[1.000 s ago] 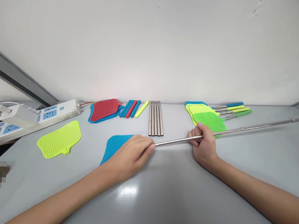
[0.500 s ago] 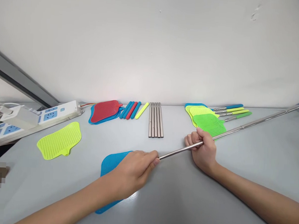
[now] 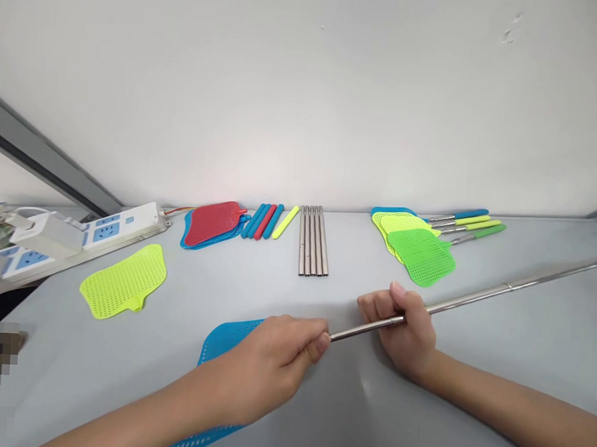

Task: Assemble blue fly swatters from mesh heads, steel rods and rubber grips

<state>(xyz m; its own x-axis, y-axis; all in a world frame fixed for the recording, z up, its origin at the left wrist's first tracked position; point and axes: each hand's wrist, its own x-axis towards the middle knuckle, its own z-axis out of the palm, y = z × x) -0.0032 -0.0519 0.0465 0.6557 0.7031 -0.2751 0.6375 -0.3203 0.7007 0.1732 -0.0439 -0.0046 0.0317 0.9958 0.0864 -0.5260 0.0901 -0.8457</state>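
Note:
My left hand (image 3: 278,369) is closed at the near end of a long metal telescopic rod (image 3: 479,298), beside a blue fly swatter head (image 3: 225,341). That hand hides the join, and the wrist covers the middle of the blue mesh. Farther along the rod, my right hand (image 3: 407,332) wraps its fingers around it, thumb up. From there the extended rod runs up to the right and leaves the view. Beyond my right hand lie stacked swatters, a green fly swatter (image 3: 421,256) on top.
A yellow swatter head (image 3: 124,281) lies at left near a white power strip (image 3: 123,226). Along the wall are a red swatter head (image 3: 211,222) over blue ones, several coloured handles (image 3: 264,222) and a row of metal tubes (image 3: 314,241). The grey tabletop (image 3: 348,426) extends underneath.
Both hands have come lower with the rod, and its far end has dropped. The blue handle at that end has gone out of view. The blue swatter head has shifted downward.

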